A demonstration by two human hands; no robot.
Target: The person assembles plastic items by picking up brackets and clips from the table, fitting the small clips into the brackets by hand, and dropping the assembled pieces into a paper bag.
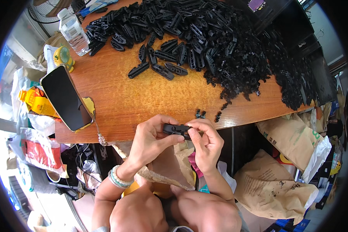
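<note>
Just off the table's near edge, my left hand [149, 139] grips an elongated black plastic part [171, 129] between thumb and fingers. At the part's right end, the thumb and index finger of my right hand [207, 145] are closed on it. Whether they also pinch a smaller piece there cannot be made out. A few small black clips [200, 113] lie on the wooden table [116, 96] just beyond my right hand. Farther off, several similar long black parts [162, 71] lie loose in front of a large heap of them [166, 23].
Small black pieces [241, 73] are piled at the right. Along the left stand a phone [67, 98], a small yellow fan [63, 57] and a water bottle [73, 33]. A brown paper bag [170, 166] is over my lap; more paper bags [272, 185] sit at the lower right.
</note>
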